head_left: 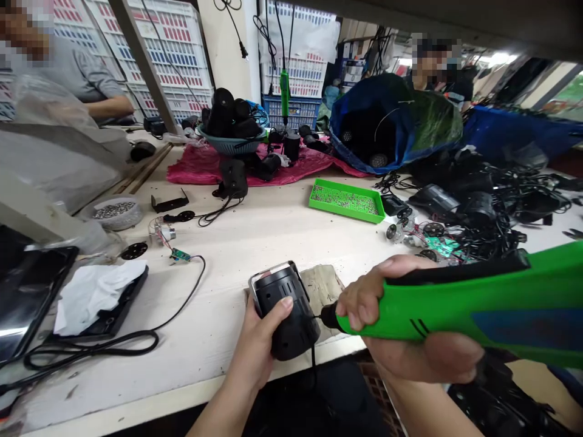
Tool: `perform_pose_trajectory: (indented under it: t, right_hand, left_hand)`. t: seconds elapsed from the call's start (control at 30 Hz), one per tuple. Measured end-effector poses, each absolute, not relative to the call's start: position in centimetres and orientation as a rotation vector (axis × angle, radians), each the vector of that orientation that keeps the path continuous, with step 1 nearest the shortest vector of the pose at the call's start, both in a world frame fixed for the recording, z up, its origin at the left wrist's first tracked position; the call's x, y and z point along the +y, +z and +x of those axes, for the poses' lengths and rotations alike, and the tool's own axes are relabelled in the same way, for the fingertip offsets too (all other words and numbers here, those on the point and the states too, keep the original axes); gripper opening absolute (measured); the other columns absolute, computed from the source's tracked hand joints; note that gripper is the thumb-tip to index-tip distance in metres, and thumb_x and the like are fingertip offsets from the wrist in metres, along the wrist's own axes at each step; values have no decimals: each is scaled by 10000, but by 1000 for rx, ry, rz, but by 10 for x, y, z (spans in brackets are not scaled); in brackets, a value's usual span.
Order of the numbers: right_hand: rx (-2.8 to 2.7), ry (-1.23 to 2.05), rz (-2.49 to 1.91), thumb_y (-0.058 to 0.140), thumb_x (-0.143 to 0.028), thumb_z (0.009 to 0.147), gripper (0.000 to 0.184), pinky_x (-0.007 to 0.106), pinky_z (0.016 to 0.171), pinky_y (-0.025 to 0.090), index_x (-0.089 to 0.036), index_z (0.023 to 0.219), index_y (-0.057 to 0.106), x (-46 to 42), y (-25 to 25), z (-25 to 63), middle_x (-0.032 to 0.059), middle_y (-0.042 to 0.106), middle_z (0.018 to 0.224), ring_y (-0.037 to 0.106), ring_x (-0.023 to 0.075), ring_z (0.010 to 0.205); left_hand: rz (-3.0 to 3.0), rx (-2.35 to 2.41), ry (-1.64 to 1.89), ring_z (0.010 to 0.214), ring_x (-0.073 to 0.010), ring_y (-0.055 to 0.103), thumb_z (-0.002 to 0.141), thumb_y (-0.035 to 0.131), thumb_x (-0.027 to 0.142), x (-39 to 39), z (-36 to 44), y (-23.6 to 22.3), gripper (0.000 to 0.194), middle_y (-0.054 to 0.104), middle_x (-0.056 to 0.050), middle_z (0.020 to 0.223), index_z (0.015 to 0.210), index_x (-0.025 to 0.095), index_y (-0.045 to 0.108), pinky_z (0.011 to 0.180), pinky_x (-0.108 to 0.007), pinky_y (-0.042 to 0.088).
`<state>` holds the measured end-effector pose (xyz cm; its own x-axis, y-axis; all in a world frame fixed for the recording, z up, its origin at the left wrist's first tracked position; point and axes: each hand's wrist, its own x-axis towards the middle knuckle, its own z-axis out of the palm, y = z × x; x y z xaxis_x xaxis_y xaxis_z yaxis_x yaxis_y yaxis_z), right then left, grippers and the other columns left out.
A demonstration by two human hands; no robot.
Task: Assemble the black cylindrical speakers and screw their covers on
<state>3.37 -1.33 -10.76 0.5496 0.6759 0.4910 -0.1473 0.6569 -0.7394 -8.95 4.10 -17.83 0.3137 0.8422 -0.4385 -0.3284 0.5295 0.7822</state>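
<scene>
Long white table is sitting under both hands. Left hand is clamping its fingers on one black round case. Right hand is gripping one green electric screwdriver, tip touching the case beside those fingers.

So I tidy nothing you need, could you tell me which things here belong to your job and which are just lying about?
Belonging: bright green electric screwdriver, right hand; black cylindrical housing with cable, left hand.
Lying about: green plastic tray of screws; crumpled white cloth; blue plastic basket.
</scene>
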Motion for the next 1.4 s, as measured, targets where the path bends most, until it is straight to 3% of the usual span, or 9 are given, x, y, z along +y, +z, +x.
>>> perform_pose_trajectory:
  t: [0.2, 0.37, 0.67, 1.0, 1.1, 1.17, 1.23, 1.3, 1.4]
  right_hand:
    - [-946, 566, -713, 712, -589, 700, 386, 292, 454, 507, -256, 882, 648, -3, -119, 37, -48, 547, 543, 519, 121, 412]
    - [-931, 620, -682, 708, -593, 697, 416, 289, 465, 511, -237, 900, 634, -4, -120, 43, -51, 549, 550, 521, 119, 422]
    - [-810, 587, -602, 713, -554, 710, 415, 280, 473, 506, -232, 966, 662, -7, -108, 44, -45, 563, 550, 514, 115, 416]
    - [-893, 396, -871, 699, -544, 734, 432, 281, 509, 498, -222, 1006, 603, -10, -106, 68, -56, 566, 584, 519, 113, 461]
    - [-963, 309, -1214, 682, -429, 800, 382, 313, 611, 518, -221, 1099, 566, -7, -109, 85, -32, 596, 692, 580, 142, 593]
    - [-1009, 104, -1404, 653, -370, 829, 454, 382, 780, 533, -228, 1233, 502, -9, -110, 92, 43, 637, 958, 632, 203, 868]
    - [-1053, -220, -1429, 605, -295, 859, 540, 458, 987, 454, -257, 1358, 400, -14, -113, 89, 98, 529, 1268, 524, 252, 1190]
    - [-1144, -410, -1379, 538, -211, 884, 575, 482, 1104, 344, -293, 1414, 329, -20, -121, 76, 91, 432, 1392, 391, 247, 1339]
    - [-1362, 32, -1547, 573, -287, 865, 685, 472, 1139, 303, -241, 1471, 256, -22, -139, 45, 109, 383, 1474, 320, 262, 1397]
  left_hand:
    - [636, 984, 880, 934, -238, 650, 633, 802, 379, 43, -89, -184, 702, 689, -62, 1023, 1252, 200, 524, 776, -328, 549]
    - [652, 1011, 892, 1040, -267, 624, 606, 821, 381, 42, -88, -184, 817, 667, -78, 1117, 1328, 218, 475, 830, -346, 533]
    - [633, 992, 852, 994, -314, 656, 629, 799, 410, 43, -93, -184, 711, 703, -114, 1052, 1244, 158, 548, 776, -391, 562]
    - [561, 967, 857, 1134, -306, 608, 605, 825, 393, 38, -100, -187, 839, 681, -87, 1183, 1355, 245, 481, 915, -398, 521]
    - [534, 972, 831, 1087, -306, 638, 599, 835, 371, 39, -101, -183, 836, 701, -78, 1149, 1353, 269, 488, 919, -423, 521]
    - [497, 996, 825, 1023, -299, 671, 621, 828, 331, 42, -100, -177, 798, 725, -68, 1091, 1346, 275, 499, 922, -440, 520]
    - [462, 1028, 820, 972, -290, 693, 681, 787, 297, 47, -99, -170, 719, 747, -59, 1024, 1342, 276, 506, 932, -456, 514]
    - [447, 1063, 801, 941, -294, 704, 745, 733, 285, 52, -98, -166, 652, 761, -53, 968, 1352, 287, 496, 936, -496, 505]
    - [396, 968, 741, 1004, -326, 683, 760, 721, 307, 55, -98, -170, 650, 762, -60, 996, 1365, 301, 485, 961, -529, 483]
